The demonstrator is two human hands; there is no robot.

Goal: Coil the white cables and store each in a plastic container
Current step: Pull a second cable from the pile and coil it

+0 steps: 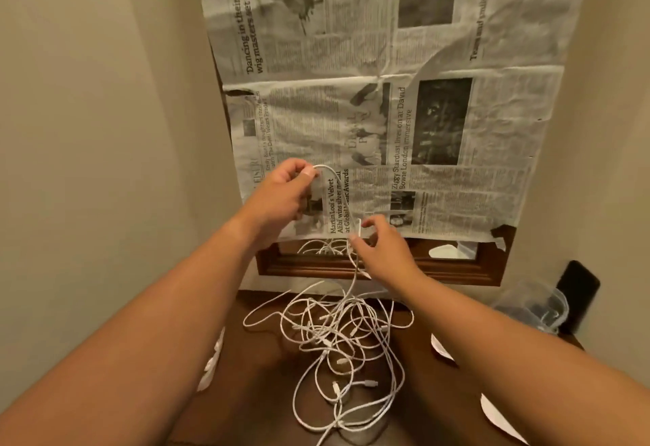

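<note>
White cables [337, 340] are seen in a loose tangle on the dark brown desk [260, 375]. They are thin, round cords with a matt surface, looped over one another, and small white plugs are scattered among the loops. The tangle lies in the middle of the desk, between the two bare forearms.

One cable [353, 269] is lifted out of the pile. Its long axis runs nearly upright from the tangle to the right hand [383, 248], then it arches up and to the left to the left hand [285, 192]. Its end is pinched between the thumb and curled fingers [299, 164] of the left hand. Lower down, the cord is held in a light pinch between the right thumb and forefinger, with the other right fingers spread loosely.

A clear plastic container [531, 305], soft-edged and blurred, is set at the right rear of the desk, well apart from the tangle, just beside a flat dark object [577, 290] leaning on the wall. White paper scraps [211, 364] are seen at the desk's edges.

Crumpled newspaper [457, 111] is hung over a wood-framed panel [316, 266] behind the desk, and plain cream walls [105, 93] close in on both sides.
</note>
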